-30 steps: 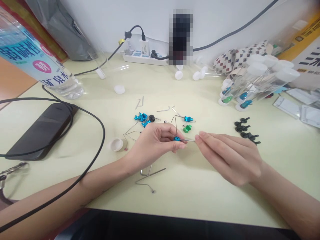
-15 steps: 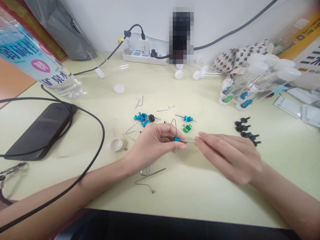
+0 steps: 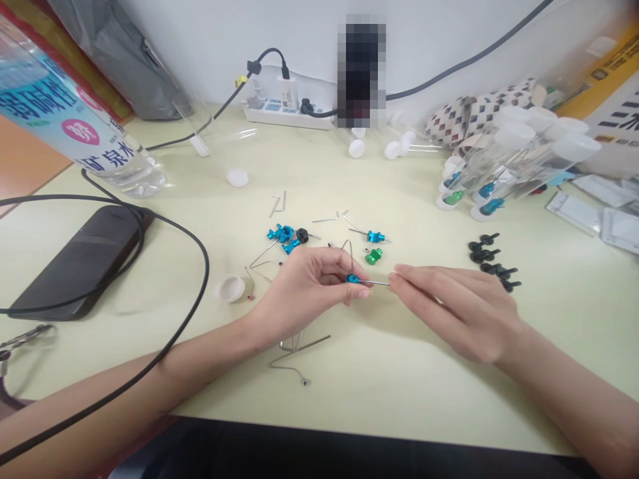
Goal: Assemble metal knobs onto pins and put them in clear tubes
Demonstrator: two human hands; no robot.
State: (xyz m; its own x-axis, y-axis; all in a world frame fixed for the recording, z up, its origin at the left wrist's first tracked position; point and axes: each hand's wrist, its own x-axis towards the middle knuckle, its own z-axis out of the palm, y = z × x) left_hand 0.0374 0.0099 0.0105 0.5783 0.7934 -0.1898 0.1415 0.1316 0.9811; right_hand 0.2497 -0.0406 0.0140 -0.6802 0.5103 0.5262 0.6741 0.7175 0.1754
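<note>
My left hand (image 3: 304, 286) pinches a small blue metal fitting (image 3: 353, 278) just above the pale table (image 3: 379, 379). A thin metal rod (image 3: 377, 283) pokes out of the fitting to the right, and my right hand (image 3: 454, 309) pinches its far end with thumb and forefinger. A bent wire rises behind the fitting. More blue fittings (image 3: 282, 235), one green fitting (image 3: 373, 256) and loose bent wires (image 3: 294, 352) lie around my hands. Several black screws (image 3: 492, 261) lie to the right.
A black phone (image 3: 82, 259) and a looping black cable (image 3: 194, 266) lie at the left beside a water bottle (image 3: 64, 113). A white cap (image 3: 229, 288) sits near my left wrist. Clear capped tubes (image 3: 504, 166) are piled at the right. A power strip (image 3: 287, 113) sits at the back.
Almost nothing has moved. Both hands keep their pinch on the fitting and rod, with only a slight shift of the right fingers.
</note>
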